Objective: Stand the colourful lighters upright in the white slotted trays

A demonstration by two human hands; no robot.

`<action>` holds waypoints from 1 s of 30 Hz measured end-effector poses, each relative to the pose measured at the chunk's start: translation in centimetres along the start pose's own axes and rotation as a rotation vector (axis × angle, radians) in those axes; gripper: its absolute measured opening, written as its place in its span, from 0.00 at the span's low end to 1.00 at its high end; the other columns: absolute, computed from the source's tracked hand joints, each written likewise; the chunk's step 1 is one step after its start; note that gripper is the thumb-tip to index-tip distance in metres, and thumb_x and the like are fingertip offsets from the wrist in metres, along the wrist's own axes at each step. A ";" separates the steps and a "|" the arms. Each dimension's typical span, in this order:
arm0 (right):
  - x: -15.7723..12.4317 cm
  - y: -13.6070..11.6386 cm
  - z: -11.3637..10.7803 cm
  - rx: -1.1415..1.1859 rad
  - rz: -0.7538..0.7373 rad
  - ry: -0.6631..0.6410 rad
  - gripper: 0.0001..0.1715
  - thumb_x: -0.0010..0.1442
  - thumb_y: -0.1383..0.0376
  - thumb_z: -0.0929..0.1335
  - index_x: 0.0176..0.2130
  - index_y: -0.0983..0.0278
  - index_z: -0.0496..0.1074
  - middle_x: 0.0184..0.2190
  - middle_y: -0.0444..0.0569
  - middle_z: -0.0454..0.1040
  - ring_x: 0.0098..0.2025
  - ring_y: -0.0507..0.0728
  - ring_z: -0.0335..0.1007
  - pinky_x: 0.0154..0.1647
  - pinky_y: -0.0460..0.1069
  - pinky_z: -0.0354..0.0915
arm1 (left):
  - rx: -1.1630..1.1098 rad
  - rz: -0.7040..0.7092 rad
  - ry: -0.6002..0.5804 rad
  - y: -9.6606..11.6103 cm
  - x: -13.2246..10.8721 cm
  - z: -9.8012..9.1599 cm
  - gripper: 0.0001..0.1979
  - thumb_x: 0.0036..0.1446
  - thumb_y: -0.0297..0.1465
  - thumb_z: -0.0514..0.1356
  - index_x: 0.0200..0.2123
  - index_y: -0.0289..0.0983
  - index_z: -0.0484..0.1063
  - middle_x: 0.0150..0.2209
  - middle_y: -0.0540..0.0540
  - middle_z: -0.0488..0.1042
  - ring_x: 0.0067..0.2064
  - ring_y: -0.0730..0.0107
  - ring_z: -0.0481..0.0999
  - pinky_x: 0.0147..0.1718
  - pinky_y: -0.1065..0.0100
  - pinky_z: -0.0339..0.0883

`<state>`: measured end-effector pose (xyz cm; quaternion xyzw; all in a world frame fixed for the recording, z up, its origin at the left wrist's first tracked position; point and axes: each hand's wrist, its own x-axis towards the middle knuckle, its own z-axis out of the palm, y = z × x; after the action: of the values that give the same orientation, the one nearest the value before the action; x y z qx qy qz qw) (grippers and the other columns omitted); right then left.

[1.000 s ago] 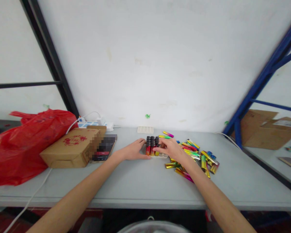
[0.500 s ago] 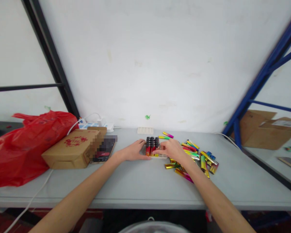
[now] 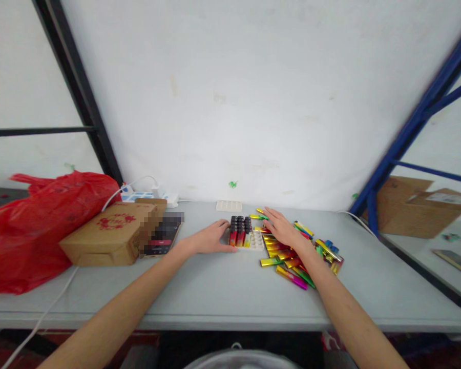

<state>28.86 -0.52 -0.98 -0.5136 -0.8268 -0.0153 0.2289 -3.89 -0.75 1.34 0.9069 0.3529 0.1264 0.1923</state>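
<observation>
A white slotted tray [image 3: 257, 242] lies mid-table, its left part filled with upright lighters with black tops [image 3: 240, 230]. My left hand [image 3: 211, 239] rests against the tray's left side, fingers curled around it. My right hand [image 3: 279, 228] lies flat and open over a pile of loose shiny coloured lighters [image 3: 296, 253] just right of the tray, fingers stretched toward the back of the pile.
A second white tray [image 3: 229, 206] sits by the wall. At the left stand a cardboard box [image 3: 109, 233], a dark phone-like item [image 3: 162, 238], a red plastic bag [image 3: 30, 220] and a power strip with white cable [image 3: 146, 195]. Blue shelving [image 3: 407, 133] with boxes stands at right.
My right hand left the front of the tray and moved right and back onto the loose lighters, opening flat. My left hand stayed on the tray.
</observation>
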 end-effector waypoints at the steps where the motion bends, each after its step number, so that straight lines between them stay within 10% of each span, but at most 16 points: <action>1: 0.1 0.0 0.2 -0.002 -0.006 -0.045 0.30 0.76 0.59 0.59 0.69 0.69 0.68 0.72 0.62 0.64 0.74 0.65 0.59 0.75 0.62 0.56 | -0.001 -0.002 -0.001 0.0 0.0 0.0 0.45 0.57 0.59 0.67 0.65 0.32 0.66 0.67 0.31 0.68 0.69 0.42 0.68 0.69 0.54 0.61; 8: 0.9 -1.1 -0.4 -0.053 0.143 -0.134 0.18 0.76 0.64 0.62 0.53 0.64 0.79 0.54 0.59 0.82 0.57 0.64 0.78 0.64 0.56 0.66 | -0.021 0.015 0.019 0.0 -0.1 0.0 0.44 0.56 0.59 0.67 0.64 0.34 0.67 0.66 0.32 0.69 0.67 0.42 0.69 0.67 0.52 0.63; 21: 0.9 -1.3 -1.3 -0.042 0.194 0.080 0.20 0.78 0.62 0.59 0.50 0.65 0.77 0.45 0.59 0.82 0.48 0.63 0.77 0.52 0.53 0.67 | 0.004 0.027 0.012 -0.4 0.0 0.0 0.44 0.58 0.60 0.66 0.65 0.36 0.66 0.66 0.34 0.69 0.66 0.45 0.70 0.67 0.54 0.62; 30: 1.0 -3.3 -2.5 0.387 0.280 0.385 0.34 0.63 0.34 0.68 0.32 0.61 0.76 0.23 0.45 0.71 0.27 0.57 0.67 0.32 0.50 0.61 | -0.008 0.023 0.015 -0.2 -0.1 -0.1 0.44 0.58 0.59 0.67 0.65 0.35 0.67 0.66 0.33 0.69 0.66 0.44 0.70 0.67 0.53 0.62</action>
<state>26.60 -1.88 2.32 -0.5569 -0.6770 0.0770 0.4750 -4.11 -0.67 1.32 0.9092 0.3432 0.1371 0.1918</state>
